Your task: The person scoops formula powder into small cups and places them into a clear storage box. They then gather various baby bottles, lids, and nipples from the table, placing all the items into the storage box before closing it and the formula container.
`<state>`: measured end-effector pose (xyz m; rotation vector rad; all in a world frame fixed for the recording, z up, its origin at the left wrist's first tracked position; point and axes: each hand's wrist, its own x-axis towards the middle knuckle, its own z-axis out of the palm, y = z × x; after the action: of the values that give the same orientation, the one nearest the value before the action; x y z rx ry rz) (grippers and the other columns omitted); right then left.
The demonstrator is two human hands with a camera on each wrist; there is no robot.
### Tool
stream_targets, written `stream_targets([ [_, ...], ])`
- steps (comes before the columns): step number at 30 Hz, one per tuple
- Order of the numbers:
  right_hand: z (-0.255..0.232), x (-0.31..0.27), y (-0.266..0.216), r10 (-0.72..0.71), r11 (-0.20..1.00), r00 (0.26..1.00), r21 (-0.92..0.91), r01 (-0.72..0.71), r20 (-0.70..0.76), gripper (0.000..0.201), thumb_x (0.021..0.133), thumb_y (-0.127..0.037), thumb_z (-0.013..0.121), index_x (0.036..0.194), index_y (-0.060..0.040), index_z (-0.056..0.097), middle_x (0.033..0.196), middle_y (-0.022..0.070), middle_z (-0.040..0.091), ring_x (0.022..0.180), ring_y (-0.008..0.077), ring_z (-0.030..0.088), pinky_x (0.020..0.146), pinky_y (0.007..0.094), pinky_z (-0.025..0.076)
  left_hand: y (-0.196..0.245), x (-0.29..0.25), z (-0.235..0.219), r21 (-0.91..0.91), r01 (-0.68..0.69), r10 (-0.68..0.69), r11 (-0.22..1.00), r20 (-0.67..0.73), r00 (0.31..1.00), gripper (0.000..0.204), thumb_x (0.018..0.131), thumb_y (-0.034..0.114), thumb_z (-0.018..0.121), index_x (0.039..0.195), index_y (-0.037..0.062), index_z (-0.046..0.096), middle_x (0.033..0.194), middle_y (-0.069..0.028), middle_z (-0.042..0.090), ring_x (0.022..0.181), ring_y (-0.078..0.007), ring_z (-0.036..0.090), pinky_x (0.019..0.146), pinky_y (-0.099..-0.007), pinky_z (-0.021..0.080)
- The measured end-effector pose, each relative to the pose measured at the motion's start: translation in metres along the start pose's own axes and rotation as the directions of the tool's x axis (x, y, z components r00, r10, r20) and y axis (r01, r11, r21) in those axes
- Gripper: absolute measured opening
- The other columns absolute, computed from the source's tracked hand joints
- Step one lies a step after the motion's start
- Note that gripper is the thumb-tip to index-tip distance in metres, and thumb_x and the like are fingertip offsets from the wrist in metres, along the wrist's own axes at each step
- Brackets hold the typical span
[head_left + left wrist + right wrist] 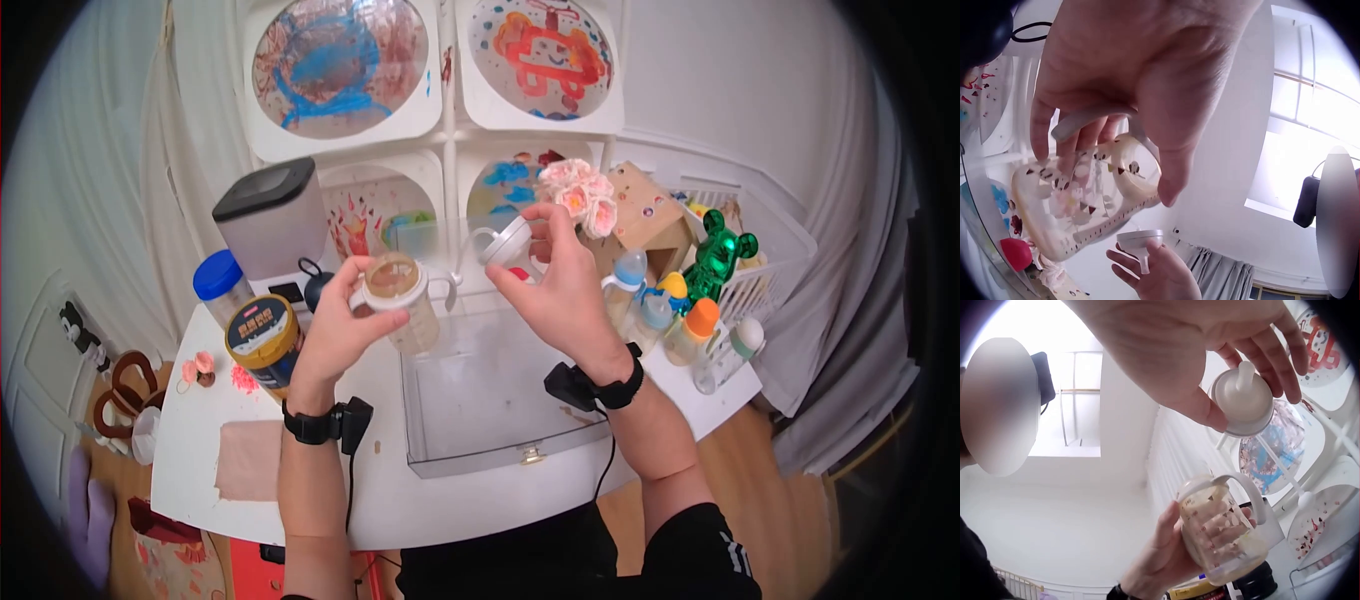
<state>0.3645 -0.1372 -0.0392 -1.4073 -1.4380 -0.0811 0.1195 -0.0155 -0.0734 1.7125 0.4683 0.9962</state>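
My left hand [338, 330] grips a clear baby bottle [418, 328] round its white collar and side handles, with the thumb at the front. No top sits on the bottle's mouth, and its wall carries small printed marks [1200, 532] in the right wrist view. To the right, my right hand [562, 292] pinches a round white bottle top [510, 242] between thumb and fingers. A pale spout [1245, 375] stands out from that top in the right wrist view. Bottle and top are held apart above a clear lidded box [490, 380].
At the right stand several baby bottles [690, 335], a green shiny bear figure [718, 255] and a white basket [775, 290]. Left are a blue-lidded jar [220, 275], a yellow-rimmed tub [262, 335] and a cloth [250, 460]. Pink flowers [578, 195] stand behind my right hand.
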Motion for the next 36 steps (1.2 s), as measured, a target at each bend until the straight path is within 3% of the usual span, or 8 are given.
stream_targets([
  [5,-0.013,-0.027,0.014,-0.095,0.989,0.990,-0.106,0.106,0.103,0.056,0.082,-0.017,0.085,0.128,-0.0028,0.055,0.106,0.0174,0.070,0.095,0.0331,0.071,0.084,0.0417,0.058,-0.005,-0.001,0.016,0.154,0.004,-0.004,0.988,-0.002,1.000,0.056,0.081,0.017,0.093,0.126,0.0047,0.062,0.123,-0.0057,0.072,0.116,-0.0146,0.067,0.099,-0.0341,0.055],
  [14,-0.074,-0.024,0.028,-0.038,0.983,0.939,-0.158,0.097,0.341,0.057,0.081,-0.012,0.085,0.133,-0.0044,0.063,0.118,0.0152,0.070,0.106,0.0324,0.070,0.090,0.0397,0.058,0.006,-0.002,0.036,0.302,0.033,-0.038,0.953,0.012,0.999,0.064,0.076,0.017,0.096,0.131,0.0012,0.069,0.123,-0.0067,0.074,0.113,-0.0140,0.068,0.097,-0.0328,0.055],
  [17,-0.081,-0.022,0.044,-0.054,0.998,0.931,0.001,0.057,0.362,0.058,0.081,-0.010,0.085,0.136,-0.0045,0.064,0.125,0.0151,0.069,0.109,0.0326,0.069,0.095,0.0389,0.059,0.007,0.004,0.040,0.364,0.045,-0.063,0.930,0.038,0.997,0.067,0.074,0.016,0.098,0.132,-0.0008,0.069,0.121,-0.0070,0.074,0.110,-0.0144,0.068,0.097,-0.0333,0.055],
  [20,-0.085,-0.017,0.055,-0.093,0.996,0.913,0.033,0.087,0.398,0.062,0.082,-0.006,0.085,0.140,-0.0062,0.064,0.130,0.0144,0.069,0.111,0.0328,0.069,0.099,0.0387,0.059,0.002,0.006,0.047,0.386,0.059,-0.100,0.921,0.088,0.991,0.069,0.073,0.018,0.100,0.132,-0.0011,0.069,0.120,-0.0069,0.074,0.110,-0.0153,0.068,0.096,-0.0340,0.056],
  [26,-0.082,-0.015,0.077,-0.095,0.995,0.918,0.063,0.076,0.386,0.065,0.081,-0.004,0.086,0.142,-0.0095,0.064,0.130,0.0136,0.069,0.113,0.0318,0.069,0.099,0.0390,0.059,-0.005,0.004,0.052,0.452,0.145,-0.248,0.880,0.176,0.953,0.065,0.077,0.023,0.097,0.131,0.0014,0.069,0.128,-0.0065,0.071,0.120,-0.0177,0.064,0.101,-0.0355,0.053],
  [29,-0.079,-0.015,0.076,-0.112,0.992,0.923,0.099,0.081,0.369,0.065,0.081,-0.004,0.086,0.142,-0.0097,0.064,0.131,0.0137,0.069,0.113,0.0319,0.069,0.100,0.0392,0.058,-0.016,0.004,0.050,0.540,0.064,-0.233,0.839,0.250,0.940,0.062,0.079,0.025,0.095,0.130,0.0008,0.069,0.125,-0.0076,0.072,0.118,-0.0176,0.065,0.101,-0.0350,0.052],
  [35,-0.073,-0.019,0.075,-0.183,0.964,0.957,0.231,0.130,0.225,0.065,0.079,-0.003,0.088,0.140,-0.0088,0.066,0.128,0.0086,0.071,0.113,0.0218,0.066,0.099,0.0358,0.056,-0.008,0.011,0.054,0.577,0.242,-0.464,0.781,0.276,0.842,0.058,0.081,0.021,0.094,0.129,-0.0014,0.068,0.115,-0.0081,0.074,0.099,-0.0122,0.068,0.090,-0.0298,0.056],
  [36,-0.072,-0.018,0.076,-0.186,0.959,0.960,0.250,0.132,0.207,0.065,0.079,-0.003,0.087,0.140,-0.0085,0.066,0.129,0.0081,0.071,0.114,0.0210,0.066,0.099,0.0356,0.056,-0.020,0.010,0.050,0.576,0.134,-0.382,0.807,0.335,0.861,0.058,0.082,0.020,0.094,0.129,-0.0023,0.068,0.115,-0.0077,0.074,0.091,-0.0104,0.069,0.085,-0.0285,0.057],
])
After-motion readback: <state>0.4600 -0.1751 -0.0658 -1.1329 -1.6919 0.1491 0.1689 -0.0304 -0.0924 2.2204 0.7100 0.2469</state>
